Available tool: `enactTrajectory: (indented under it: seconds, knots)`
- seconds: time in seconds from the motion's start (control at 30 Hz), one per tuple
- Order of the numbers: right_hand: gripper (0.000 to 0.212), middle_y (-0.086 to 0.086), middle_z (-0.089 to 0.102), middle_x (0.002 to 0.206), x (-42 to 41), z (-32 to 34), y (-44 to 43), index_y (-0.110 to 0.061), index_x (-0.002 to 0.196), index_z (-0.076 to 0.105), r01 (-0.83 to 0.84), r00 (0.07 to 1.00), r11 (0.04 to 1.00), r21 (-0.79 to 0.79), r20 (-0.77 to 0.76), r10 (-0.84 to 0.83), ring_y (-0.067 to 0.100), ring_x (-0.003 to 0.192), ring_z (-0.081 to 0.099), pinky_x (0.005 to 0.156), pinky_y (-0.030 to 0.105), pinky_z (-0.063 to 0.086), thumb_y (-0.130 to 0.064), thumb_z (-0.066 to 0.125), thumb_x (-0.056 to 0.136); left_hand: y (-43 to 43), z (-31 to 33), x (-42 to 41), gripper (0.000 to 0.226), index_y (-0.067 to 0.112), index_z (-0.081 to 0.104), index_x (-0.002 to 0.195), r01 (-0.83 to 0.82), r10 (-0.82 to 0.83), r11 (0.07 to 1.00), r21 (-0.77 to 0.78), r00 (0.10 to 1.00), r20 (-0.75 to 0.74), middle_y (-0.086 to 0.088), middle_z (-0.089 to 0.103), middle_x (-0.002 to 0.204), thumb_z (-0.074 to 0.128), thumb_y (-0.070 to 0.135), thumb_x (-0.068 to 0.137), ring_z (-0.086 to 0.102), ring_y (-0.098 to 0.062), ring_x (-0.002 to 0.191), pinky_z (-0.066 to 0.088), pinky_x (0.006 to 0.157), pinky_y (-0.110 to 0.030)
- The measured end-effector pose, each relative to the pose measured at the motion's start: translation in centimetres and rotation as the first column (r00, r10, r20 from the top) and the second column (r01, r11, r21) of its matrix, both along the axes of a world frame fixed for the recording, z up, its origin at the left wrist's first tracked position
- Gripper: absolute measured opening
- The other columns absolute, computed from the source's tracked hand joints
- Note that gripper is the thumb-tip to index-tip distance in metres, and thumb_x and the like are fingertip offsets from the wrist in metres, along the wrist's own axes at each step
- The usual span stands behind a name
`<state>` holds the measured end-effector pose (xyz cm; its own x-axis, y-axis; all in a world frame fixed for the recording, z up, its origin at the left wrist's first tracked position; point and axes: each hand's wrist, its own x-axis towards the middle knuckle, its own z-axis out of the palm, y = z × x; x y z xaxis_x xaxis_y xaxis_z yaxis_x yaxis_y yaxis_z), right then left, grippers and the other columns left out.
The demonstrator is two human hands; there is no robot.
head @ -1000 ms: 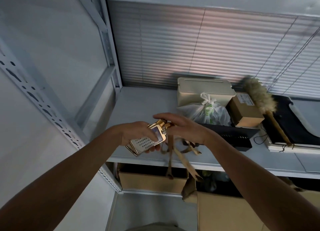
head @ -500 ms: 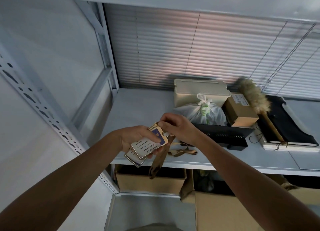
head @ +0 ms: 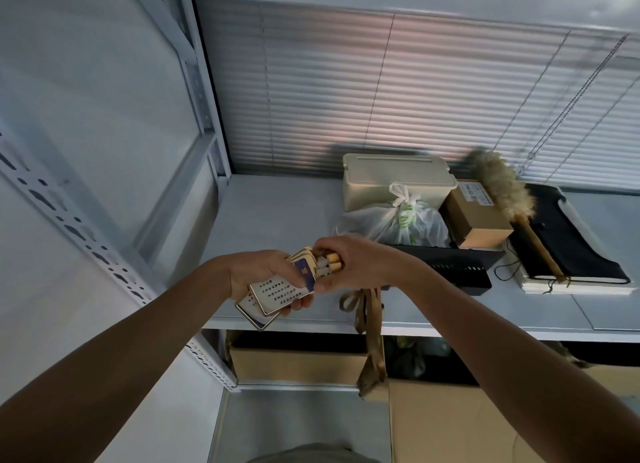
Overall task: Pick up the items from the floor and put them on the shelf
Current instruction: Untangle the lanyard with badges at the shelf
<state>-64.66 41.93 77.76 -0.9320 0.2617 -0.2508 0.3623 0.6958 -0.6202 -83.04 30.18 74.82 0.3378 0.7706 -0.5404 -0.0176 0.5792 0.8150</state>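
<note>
Gripping badges (head: 277,292), grey shelf (head: 277,220) beyond (blinds (head: 381,91) behind)

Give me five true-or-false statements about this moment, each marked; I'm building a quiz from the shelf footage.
1. The left hand holds a stack of badge cards. True.
2. The right hand rests empty on the shelf. False: it grips the lanyard clips at the cards' top end.
3. The tan lanyards hang down past the shelf's front edge. True.
4. The plastic bag stands open. False: its top is tied in a knot.
5. The feather duster lies on the floor. False: it lies on the shelf, its handle on the black folder.
</note>
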Motion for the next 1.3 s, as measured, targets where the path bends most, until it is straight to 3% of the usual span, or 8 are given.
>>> enactTrajectory:
  seconds: [0.23,0.37,0.53,0.63,0.73,0.97,1.13,1.3]
  knots:
    - [0.026,-0.008,0.071,0.102,-0.8,-1.4,-0.7,-0.025,0.106,0.063,0.0,1.0,0.982,-0.188,-0.018,-0.004,0.009,0.091,0.067,0.083,0.03,0.057,-0.029,0.077,0.084,-0.1,0.2,-0.1,0.026,0.005,0.058,0.108,0.07,-0.07,0.997,0.016,0.996,0.051,-0.018,0.068,0.099,0.058,0.004,0.082,0.065,-0.024,0.079,0.055,0.072,-0.032]
    - [0.027,-0.009,0.069,0.093,-0.7,-1.2,0.7,-0.02,0.111,0.065,0.047,0.999,0.951,-0.307,0.038,-0.037,-0.008,0.068,0.061,0.055,0.01,0.045,-0.019,0.076,0.086,0.0,-0.3,-0.4,0.034,0.001,0.054,0.121,0.017,-0.017,1.0,0.006,0.998,0.065,-0.024,0.067,0.114,0.059,0.006,0.088,0.069,-0.031,0.096,0.057,0.081,-0.036]
    - [0.032,0.003,0.072,0.096,-1.7,-1.7,3.7,-0.032,0.111,0.067,0.169,0.977,0.918,-0.359,0.185,-0.108,0.01,0.072,0.057,0.061,0.026,0.047,-0.027,0.076,0.081,-0.9,-2.1,-0.7,0.04,0.012,0.061,0.126,-0.314,0.317,0.948,0.053,0.947,-0.059,-0.022,0.07,0.116,0.07,0.014,0.087,0.07,-0.038,0.103,0.059,0.076,-0.042]
    - [0.028,0.011,0.06,0.084,-2.7,-1.9,5.1,-0.017,0.11,0.069,0.25,0.955,0.878,-0.409,0.255,-0.153,0.022,0.074,0.047,0.058,0.029,0.04,-0.022,0.075,0.083,-0.6,-3.5,-0.4,0.043,0.011,0.064,0.122,-0.511,0.51,0.86,0.009,0.86,0.027,-0.02,0.071,0.112,0.073,0.017,0.081,0.07,-0.033,0.096,0.055,0.081,-0.045]
    - [0.021,0.006,0.054,0.07,-3.4,-2.3,6.1,-0.015,0.103,0.069,0.235,0.949,0.885,-0.403,0.29,-0.12,0.017,0.061,0.043,0.055,0.028,0.037,-0.02,0.074,0.084,0.4,-4.0,0.5,0.028,0.006,0.062,0.118,-0.622,0.62,0.783,0.01,0.781,0.074,-0.018,0.07,0.105,0.063,0.005,0.089,0.069,-0.027,0.089,0.055,0.075,-0.037]
    - [0.011,0.004,0.052,0.065,-4.3,-0.9,9.0,-0.02,0.091,0.068,-0.005,0.921,0.935,-0.354,0.364,0.142,0.015,0.054,0.039,0.051,0.028,0.034,-0.023,0.076,0.084,1.3,-2.9,-0.2,0.075,0.004,0.056,0.134,-0.414,0.419,0.907,-0.08,0.905,0.066,-0.021,0.065,0.123,0.078,0.021,0.065,0.064,-0.034,0.108,0.054,0.091,-0.048]
    - [0.034,0.013,0.056,0.083,-5.2,0.2,9.5,-0.005,0.109,0.065,-0.156,0.896,0.96,-0.235,0.376,0.237,0.025,0.072,0.046,0.061,0.034,0.04,-0.025,0.077,0.084,1.6,-2.9,1.7,0.066,0.008,0.056,0.136,-0.245,0.296,0.953,-0.179,0.878,0.376,-0.026,0.055,0.137,0.072,0.04,0.08,0.052,-0.047,0.125,0.042,0.102,-0.055]
    - [0.016,0.007,0.056,0.075,-5.0,0.8,10.1,-0.016,0.097,0.064,-0.265,0.828,0.955,-0.131,0.477,0.295,0.017,0.061,0.048,0.053,0.021,0.041,-0.024,0.074,0.087,1.1,-4.0,3.1,0.068,0.008,0.054,0.135,-0.226,0.331,0.931,-0.287,0.854,0.401,-0.021,0.058,0.127,0.073,0.041,0.079,0.061,-0.037,0.11,0.044,0.101,-0.056]
